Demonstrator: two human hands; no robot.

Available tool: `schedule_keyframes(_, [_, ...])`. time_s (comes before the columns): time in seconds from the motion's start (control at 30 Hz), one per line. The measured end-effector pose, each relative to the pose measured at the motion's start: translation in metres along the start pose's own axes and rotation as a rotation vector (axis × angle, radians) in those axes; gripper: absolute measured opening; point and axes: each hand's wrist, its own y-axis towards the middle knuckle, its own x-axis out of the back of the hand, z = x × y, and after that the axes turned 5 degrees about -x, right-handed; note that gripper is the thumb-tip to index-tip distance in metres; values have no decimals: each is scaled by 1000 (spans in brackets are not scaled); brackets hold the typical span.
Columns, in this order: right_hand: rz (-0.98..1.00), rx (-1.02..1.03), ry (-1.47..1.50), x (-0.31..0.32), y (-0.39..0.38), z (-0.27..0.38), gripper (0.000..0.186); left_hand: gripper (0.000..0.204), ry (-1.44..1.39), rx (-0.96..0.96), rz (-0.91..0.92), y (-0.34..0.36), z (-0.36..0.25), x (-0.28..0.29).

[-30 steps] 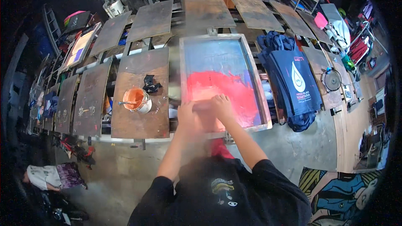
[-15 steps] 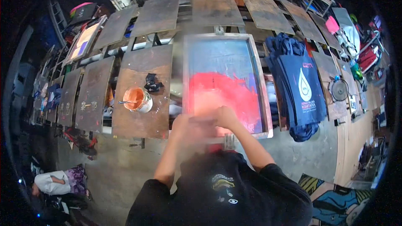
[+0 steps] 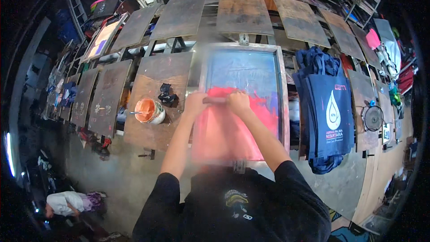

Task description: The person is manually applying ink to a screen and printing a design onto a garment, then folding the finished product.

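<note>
Left hand (image 3: 195, 103) and right hand (image 3: 238, 102) both grip the squeegee (image 3: 216, 100) across the framed screen (image 3: 281, 107), mid-frame above red ink (image 3: 228, 130); paint tub (image 3: 149, 110) sits left on the bench (image 3: 152, 76).

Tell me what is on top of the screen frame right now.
On the screen frame lies a spread of red ink. Both hands, left hand and right hand, press a squeegee across it. What lies beneath the mesh is covered by ink.

Shirt (image 3: 233, 206): black, short sleeves, small yellow and white print on the chest
Forearms: bare
Hands (image 3: 217, 102): no gloves
</note>
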Motion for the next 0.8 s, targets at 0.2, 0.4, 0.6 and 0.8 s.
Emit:
schedule_keyframes(0.2, [-54,-73,0,-10,-4,6,17,28,-129,42,-50,-12,0,-7])
schedule_keyframes(0.4, [-99,-83,19,-22,-29,19,14,28,-125,9,-81,-40,-2,-20])
schedule_keyframes(0.6, [-122,-135,-90,-26,-75,44,13,28,-115,5,-29,-77,-6,-20])
schedule_keyframes(0.8, [-110,-129,-88,-33,-129,65,12,31,-151,-6,-22,-131,-19,-21])
